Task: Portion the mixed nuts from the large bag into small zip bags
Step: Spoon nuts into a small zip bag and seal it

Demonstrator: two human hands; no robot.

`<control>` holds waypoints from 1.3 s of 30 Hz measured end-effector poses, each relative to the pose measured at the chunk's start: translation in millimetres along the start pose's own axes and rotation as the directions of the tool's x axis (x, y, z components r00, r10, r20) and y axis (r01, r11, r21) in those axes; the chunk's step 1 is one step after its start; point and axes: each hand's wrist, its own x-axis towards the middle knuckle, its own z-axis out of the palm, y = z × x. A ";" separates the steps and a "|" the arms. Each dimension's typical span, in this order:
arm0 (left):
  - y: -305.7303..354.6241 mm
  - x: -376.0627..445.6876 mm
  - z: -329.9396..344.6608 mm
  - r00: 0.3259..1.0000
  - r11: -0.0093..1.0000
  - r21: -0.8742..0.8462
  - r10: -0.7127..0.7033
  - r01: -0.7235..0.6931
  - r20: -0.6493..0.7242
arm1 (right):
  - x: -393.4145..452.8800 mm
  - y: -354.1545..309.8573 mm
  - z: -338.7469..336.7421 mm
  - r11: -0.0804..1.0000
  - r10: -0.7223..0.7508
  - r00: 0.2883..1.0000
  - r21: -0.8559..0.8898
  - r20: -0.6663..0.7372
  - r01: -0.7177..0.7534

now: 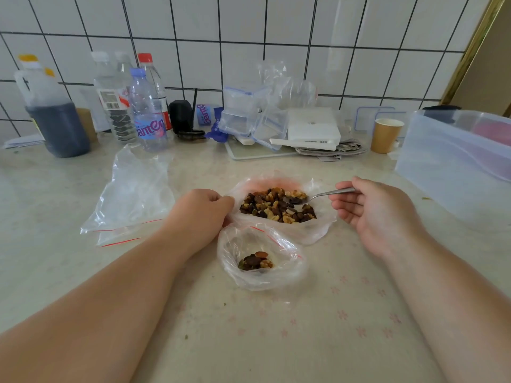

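Now right hand (376,214) grips spoon (318,197) in large bag (318,230) — left hand (204,210) pinches its rim.

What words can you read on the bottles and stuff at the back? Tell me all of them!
"amen": only these pink letters read clearly on the blue-capped bottle; the start is cut off.
Small blue packet: similar pink letters, sideways, too blurred to read.
Clear bottle's label: a barcode and print, too small to read.
Nothing else shows readable writing.
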 end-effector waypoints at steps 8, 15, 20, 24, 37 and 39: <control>-2.1 2.3 0.3 1.000 1.000 0.023 -0.010 0.009 0.019 | -4.3 -4.9 -2.2 0.989 0.034 0.995 0.138 0.089 -0.046; -3.7 1.4 0.7 0.999 0.998 0.049 0.030 -0.030 0.012 | -16.5 -12.1 3.5 0.995 -0.015 0.959 0.102 0.283 -0.015; -2.3 1.5 0.7 1.000 0.999 0.027 0.018 -0.019 0.015 | -28.6 -12.4 8.6 0.995 -0.101 0.887 0.039 0.451 0.093; -1.1 1.8 0.4 1.000 1.000 0.010 -0.002 0.002 0.028 | -34.5 -8.7 9.6 0.965 -0.199 0.786 -0.023 0.585 0.261; 0.7 -2.6 -0.7 1.000 1.000 0.014 0.007 -0.007 0.018 | -29.3 -10.5 3.5 0.925 -0.351 0.810 0.039 0.470 0.378; 1.1 -2.6 -0.5 1.000 1.000 0.013 0.006 -0.006 0.017 | -25.1 -12.0 1.8 0.933 -0.351 0.879 0.034 0.322 0.359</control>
